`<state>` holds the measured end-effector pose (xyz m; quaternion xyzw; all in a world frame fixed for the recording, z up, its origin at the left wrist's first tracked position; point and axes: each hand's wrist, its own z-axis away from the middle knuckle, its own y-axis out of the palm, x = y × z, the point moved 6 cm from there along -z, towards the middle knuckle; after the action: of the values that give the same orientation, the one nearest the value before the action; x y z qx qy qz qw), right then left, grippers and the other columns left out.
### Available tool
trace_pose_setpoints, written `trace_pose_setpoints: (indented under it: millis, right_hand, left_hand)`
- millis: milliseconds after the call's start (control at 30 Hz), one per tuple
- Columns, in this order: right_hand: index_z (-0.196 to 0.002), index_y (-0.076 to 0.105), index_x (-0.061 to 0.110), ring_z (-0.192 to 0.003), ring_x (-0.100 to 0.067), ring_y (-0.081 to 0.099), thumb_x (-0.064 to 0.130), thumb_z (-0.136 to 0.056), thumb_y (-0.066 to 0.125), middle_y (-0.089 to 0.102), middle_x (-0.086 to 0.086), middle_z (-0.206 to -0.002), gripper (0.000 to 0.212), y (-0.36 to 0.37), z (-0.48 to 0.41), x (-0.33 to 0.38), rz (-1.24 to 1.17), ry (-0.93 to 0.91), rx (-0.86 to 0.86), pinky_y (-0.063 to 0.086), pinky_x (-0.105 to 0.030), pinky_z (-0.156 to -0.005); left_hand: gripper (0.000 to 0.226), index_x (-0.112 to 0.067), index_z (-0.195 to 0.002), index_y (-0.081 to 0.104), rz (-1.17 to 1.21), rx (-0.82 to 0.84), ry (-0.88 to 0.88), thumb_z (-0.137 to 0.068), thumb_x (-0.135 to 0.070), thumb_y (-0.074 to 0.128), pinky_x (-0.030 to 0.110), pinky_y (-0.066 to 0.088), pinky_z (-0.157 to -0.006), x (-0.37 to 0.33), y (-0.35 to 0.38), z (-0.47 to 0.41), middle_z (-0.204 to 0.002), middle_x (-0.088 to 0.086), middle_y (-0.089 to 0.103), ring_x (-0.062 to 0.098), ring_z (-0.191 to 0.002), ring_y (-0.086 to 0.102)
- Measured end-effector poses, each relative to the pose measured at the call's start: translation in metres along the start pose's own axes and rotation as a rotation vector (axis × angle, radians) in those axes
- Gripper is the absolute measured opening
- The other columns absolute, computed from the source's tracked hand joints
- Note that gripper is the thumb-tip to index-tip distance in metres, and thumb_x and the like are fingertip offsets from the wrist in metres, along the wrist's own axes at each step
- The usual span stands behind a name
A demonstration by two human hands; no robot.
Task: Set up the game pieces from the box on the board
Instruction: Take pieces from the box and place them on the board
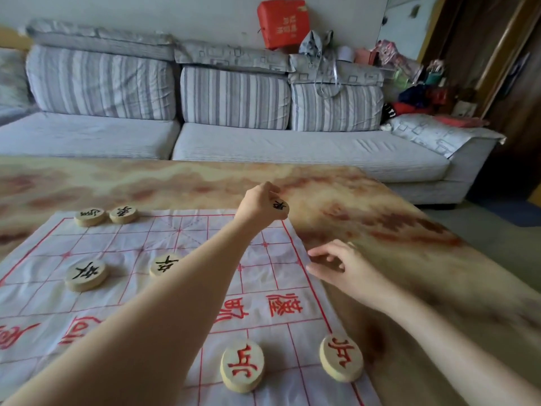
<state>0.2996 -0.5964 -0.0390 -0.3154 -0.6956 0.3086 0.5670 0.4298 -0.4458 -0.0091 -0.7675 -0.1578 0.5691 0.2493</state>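
On the marbled table (366,206), one cloth board (187,294) carries four black-lettered pieces (86,273) and two red-lettered pieces (242,366), my left hand (259,202) pinches a fifth black piece (279,207) over its far right corner, and my right hand (348,271) hangs, fingers apart, beside its right edge.

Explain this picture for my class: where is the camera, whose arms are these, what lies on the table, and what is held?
No machine here: a person wears one camera on the head, looking forward and down, so both arms are their own. On the marbled table lies a white cloth board with red lines. Six wooden discs rest on it: four black-lettered discs on the far half, two red-lettered discs nearer. The left hand reaches to the board's far right corner, pinching a seventh disc, black-lettered. The right hand, blurred, holds nothing beside the board's right edge. A sofa stands behind.
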Motion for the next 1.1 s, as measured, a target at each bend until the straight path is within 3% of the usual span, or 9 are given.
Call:
trace_pose_setpoints:
  millis: [133,233,367,567,667,800,900,1000,1100]
  right_hand:
    - [-0.118,0.057,0.030,-0.111,-0.005,0.033,0.055,-0.076,0.060,0.044,0.014,-0.112,0.048,0.011,0.008,-0.001,0.098,-0.065,-0.036,0.019,-0.004,-0.089]
    - [-0.120,0.053,0.033,-0.111,-0.004,0.031,0.060,-0.076,0.054,0.040,0.016,-0.113,0.052,0.013,0.011,0.002,0.147,-0.095,-0.056,0.026,-0.020,-0.095]
    - [-0.121,0.052,0.036,-0.112,-0.002,0.030,0.062,-0.078,0.051,0.039,0.020,-0.114,0.051,0.012,0.012,0.000,0.164,-0.111,-0.051,0.029,-0.024,-0.099]
    - [-0.119,0.053,0.039,-0.110,-0.004,0.033,0.074,-0.069,0.038,0.041,0.022,-0.113,0.062,0.011,0.011,0.001,0.172,-0.138,-0.070,0.028,-0.023,-0.096]
    - [-0.117,0.055,0.039,-0.109,-0.004,0.034,0.076,-0.066,0.035,0.042,0.023,-0.112,0.066,0.010,0.010,0.000,0.174,-0.144,-0.088,0.028,-0.024,-0.096]
    - [-0.114,0.058,0.037,-0.109,-0.005,0.037,0.074,-0.068,0.037,0.045,0.021,-0.111,0.063,0.010,0.010,0.000,0.163,-0.146,-0.094,0.027,-0.022,-0.097]
    - [-0.111,0.060,0.035,-0.111,-0.008,0.042,0.062,-0.075,0.049,0.050,0.016,-0.109,0.046,0.007,0.008,0.000,0.082,-0.100,-0.089,0.019,-0.006,-0.094]
    - [-0.110,0.060,0.034,-0.109,-0.011,0.046,0.041,-0.082,0.061,0.052,0.012,-0.108,0.028,0.003,0.006,0.003,-0.017,-0.052,-0.054,0.030,-0.015,-0.090]
    - [-0.112,0.060,0.028,-0.111,-0.012,0.046,0.032,-0.083,0.065,0.053,0.010,-0.110,0.029,-0.002,0.004,0.021,-0.032,-0.048,-0.046,0.035,-0.023,-0.096]
  left_hand:
    - [0.054,-0.011,-0.117,0.054,0.023,-0.007,0.030,-0.067,-0.011,0.075,0.020,0.045,-0.078,0.010,0.012,-0.021,-0.113,0.007,0.066,0.019,-0.098,0.061]
    - [0.055,-0.011,-0.119,0.053,0.024,0.000,0.008,-0.068,-0.013,0.075,0.020,0.042,-0.072,0.023,0.017,-0.028,-0.113,0.007,0.065,0.014,-0.089,0.057]
    - [0.054,-0.011,-0.119,0.053,0.087,-0.040,-0.052,-0.070,-0.017,0.074,0.011,0.039,-0.065,0.036,0.020,-0.033,-0.111,0.005,0.066,0.010,-0.087,0.055]
    - [0.051,-0.012,-0.116,0.058,0.047,-0.062,-0.036,-0.069,-0.020,0.075,0.019,0.042,-0.083,0.038,0.024,-0.034,-0.113,0.004,0.066,0.014,-0.102,0.059]
    - [0.053,-0.010,-0.119,0.057,0.051,-0.069,-0.031,-0.070,-0.018,0.074,0.016,0.041,-0.084,0.035,0.025,-0.033,-0.117,0.007,0.064,0.015,-0.108,0.059]
    - [0.064,-0.010,-0.127,0.050,0.030,-0.046,-0.038,-0.070,-0.021,0.076,0.015,0.035,-0.082,0.032,0.024,-0.030,-0.126,0.007,0.057,0.016,-0.115,0.053]
    - [0.064,-0.009,-0.127,0.050,0.010,-0.049,-0.017,-0.071,-0.023,0.077,0.013,0.033,-0.083,0.021,0.009,-0.023,-0.129,0.006,0.056,0.018,-0.119,0.051]
    - [0.056,-0.006,-0.122,0.055,0.058,-0.046,-0.006,-0.071,-0.018,0.076,0.018,0.038,-0.090,0.010,-0.013,-0.009,-0.122,0.010,0.060,0.020,-0.113,0.056]
    - [0.045,-0.007,-0.115,0.060,0.069,0.013,0.000,-0.073,-0.013,0.074,0.016,0.041,-0.087,0.002,-0.034,0.017,-0.115,0.010,0.065,0.017,-0.106,0.060]
